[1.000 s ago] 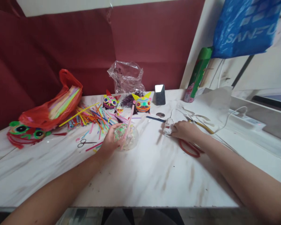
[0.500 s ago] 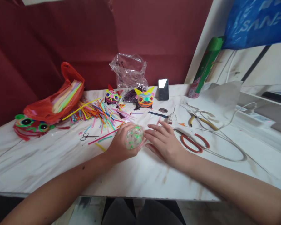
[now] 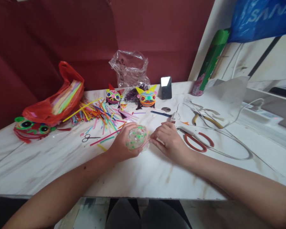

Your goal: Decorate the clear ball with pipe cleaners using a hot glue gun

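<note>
My left hand point(image 3: 124, 143) is wrapped round a clear ball point(image 3: 137, 137) dotted with green and a little red, held just above the white marbled table. At the ball's right side, a thin pink strip point(image 3: 148, 137) runs along its edge. The fingertips of my right hand point(image 3: 165, 140) are pinched together at that strip; its far end is hidden. Beyond my left hand lie loose coloured pipe cleaners point(image 3: 102, 114) and small scissors point(image 3: 87, 138). A white glue gun point(image 3: 176, 118) lies just past my right hand, beside red-handled scissors point(image 3: 195, 143).
Decorated animal heads point(image 3: 146, 97) stand at the back near a clear plastic bag point(image 3: 131, 68) and a phone point(image 3: 166, 88). A red bag point(image 3: 69, 105) rests on a green-eyed head point(image 3: 34, 128) at left. Yellow-handled pliers point(image 3: 208, 121), a white cable point(image 3: 245, 148) and a green spray can point(image 3: 212, 60) are at right.
My right hand's spread fingers have come together in a pinch at the ball's right edge. My left hand has turned the ball slightly. The view has shifted a little.
</note>
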Demonstrator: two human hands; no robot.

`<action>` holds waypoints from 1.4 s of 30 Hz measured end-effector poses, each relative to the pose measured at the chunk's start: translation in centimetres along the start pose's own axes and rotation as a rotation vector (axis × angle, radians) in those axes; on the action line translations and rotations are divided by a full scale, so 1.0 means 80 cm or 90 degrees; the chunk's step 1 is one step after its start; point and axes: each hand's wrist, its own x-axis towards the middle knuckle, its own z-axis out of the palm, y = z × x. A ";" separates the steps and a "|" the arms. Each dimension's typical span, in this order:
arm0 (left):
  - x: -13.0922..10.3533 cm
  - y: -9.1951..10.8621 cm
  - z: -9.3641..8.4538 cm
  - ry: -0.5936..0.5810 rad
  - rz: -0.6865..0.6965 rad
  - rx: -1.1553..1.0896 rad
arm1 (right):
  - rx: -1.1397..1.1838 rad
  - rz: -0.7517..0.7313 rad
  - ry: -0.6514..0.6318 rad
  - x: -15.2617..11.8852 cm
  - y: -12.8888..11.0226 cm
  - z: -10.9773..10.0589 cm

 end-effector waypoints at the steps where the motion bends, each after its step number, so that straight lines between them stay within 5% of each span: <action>1: 0.000 0.000 0.000 -0.003 0.001 0.002 | 0.002 0.001 0.000 0.000 0.000 0.000; 24: 0.013 0.005 -0.031 -0.189 -0.110 -0.090 | 0.026 0.031 -0.001 -0.002 -0.002 0.003; 42: 0.014 0.024 -0.020 -0.095 -0.195 -0.031 | 0.067 0.077 0.015 -0.002 -0.011 0.008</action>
